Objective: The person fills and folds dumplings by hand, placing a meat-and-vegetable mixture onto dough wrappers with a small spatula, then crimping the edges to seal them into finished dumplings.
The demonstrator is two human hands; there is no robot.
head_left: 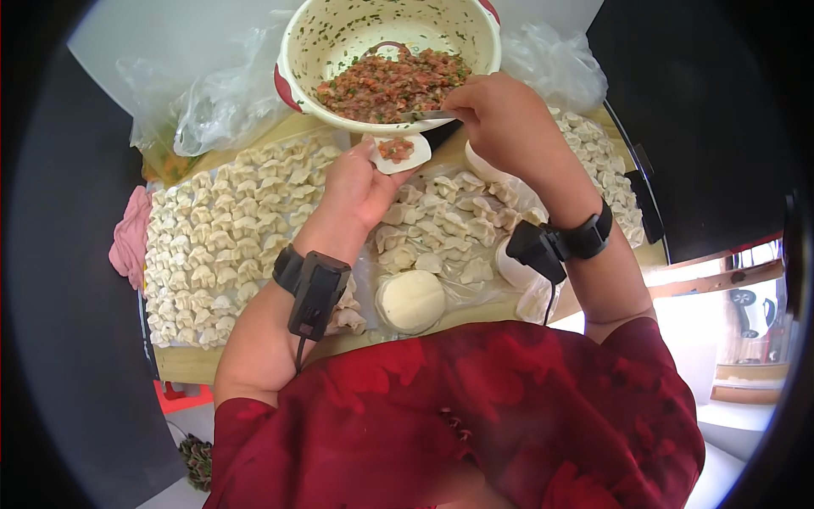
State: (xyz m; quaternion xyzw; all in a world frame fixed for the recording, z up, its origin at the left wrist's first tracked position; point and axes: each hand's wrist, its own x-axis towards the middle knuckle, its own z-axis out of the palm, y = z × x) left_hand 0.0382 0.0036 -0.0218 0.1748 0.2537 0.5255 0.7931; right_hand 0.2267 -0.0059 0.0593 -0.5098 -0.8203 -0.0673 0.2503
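Note:
My left hand (360,180) holds a white dough wrapper (417,156) just below the rim of a large white bowl (305,95). A small heap of pinkish filling (396,150) lies on the wrapper. My right hand (500,114) is closed on the handle of a metal utensil (426,114), at the bowl's lower right edge. The utensil's far end is against the minced filling (394,83) in the bowl, which is flecked with green.
Rows of folded dumplings (242,220) cover the left side; more dumplings (454,216) lie in the middle and at the right. A round stack of wrappers (412,300) sits near my body. Plastic bags (225,102) flank the bowl. A pink cloth (131,237) hangs at the left edge.

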